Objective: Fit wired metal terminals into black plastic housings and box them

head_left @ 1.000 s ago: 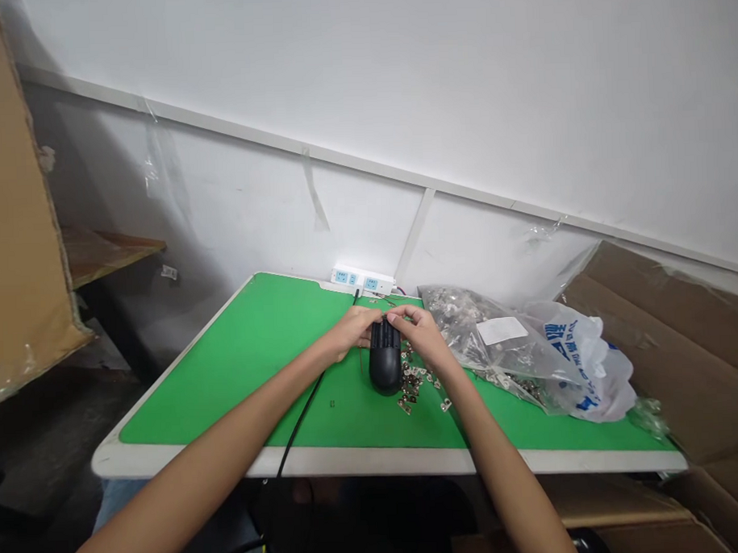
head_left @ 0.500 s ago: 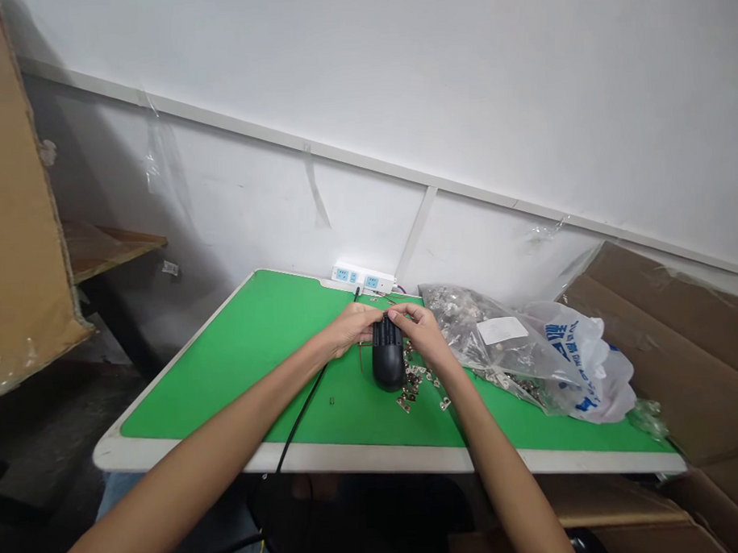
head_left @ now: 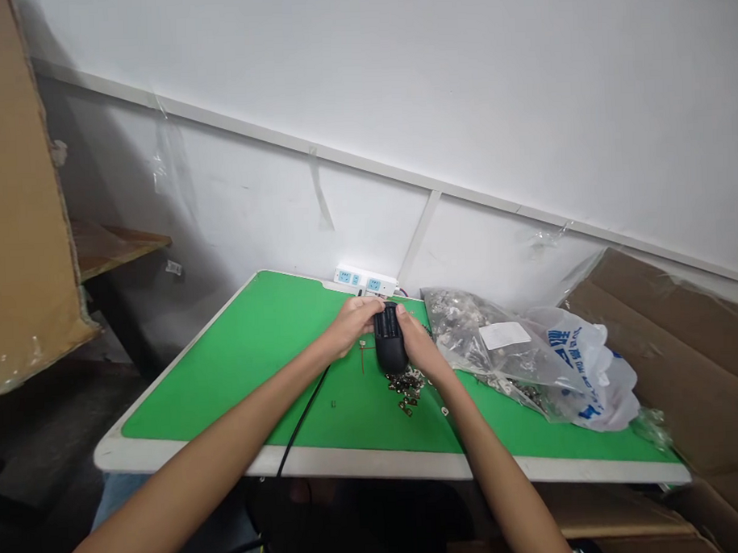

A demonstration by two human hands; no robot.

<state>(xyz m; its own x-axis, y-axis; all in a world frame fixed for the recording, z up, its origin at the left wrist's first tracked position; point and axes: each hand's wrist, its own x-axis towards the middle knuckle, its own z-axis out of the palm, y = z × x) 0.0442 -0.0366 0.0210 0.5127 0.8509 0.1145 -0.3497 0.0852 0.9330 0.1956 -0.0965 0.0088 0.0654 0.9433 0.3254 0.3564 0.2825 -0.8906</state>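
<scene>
A black rounded plastic housing [head_left: 392, 352] with an open slotted compartment at its far end is held upright between both hands over the green tabletop [head_left: 227, 378]. My left hand [head_left: 354, 324] grips its upper left side, thumb near the top edge. On the upper right side, my right hand [head_left: 413, 333] is closed round it, with the thumb at the rim. Small metal pieces [head_left: 407, 386] lie in a pile just below the housing. A thin red wire [head_left: 363, 359] with a small piece at its end is left of it.
A white power strip [head_left: 366, 280] stands by the wall. Clear bags of metal parts [head_left: 461, 318] and a white plastic bag [head_left: 602, 373] lie at the right, beside cardboard [head_left: 680, 362]. A black cable [head_left: 301, 416] crosses the table's front edge.
The housing has moved slightly up and away, uncovering more of the metal pieces. My right hand has shifted from the housing's top end to its right side. The view has shifted a little.
</scene>
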